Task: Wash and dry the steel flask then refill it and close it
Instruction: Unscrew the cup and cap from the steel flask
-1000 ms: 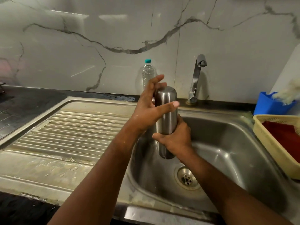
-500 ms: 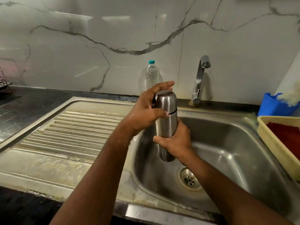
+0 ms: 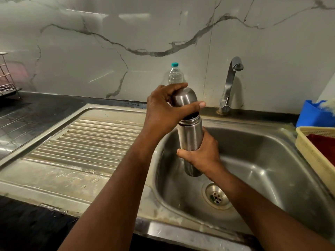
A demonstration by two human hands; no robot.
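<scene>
I hold a steel flask (image 3: 190, 136) upright over the sink basin (image 3: 253, 160). My right hand (image 3: 203, 156) grips its lower body. My left hand (image 3: 163, 109) grips the domed steel cap (image 3: 184, 97), which sits lifted and tilted just above the flask's neck, with a dark gap showing between them. A clear plastic water bottle (image 3: 175, 75) with a teal lid stands behind the flask against the wall. The tap (image 3: 230, 84) stands at the back right of the basin, with no water running.
A ribbed steel draining board (image 3: 81, 142) lies to the left. At the right edge stand a yellow plastic basket (image 3: 311, 151) with a red cloth inside and a blue container (image 3: 315, 116). A wire rack (image 3: 7, 77) sits far left on the dark counter.
My left hand closed round the cap and raised it off the flask's neck; earlier the cap sat flush on the flask. The right hand kept its grip.
</scene>
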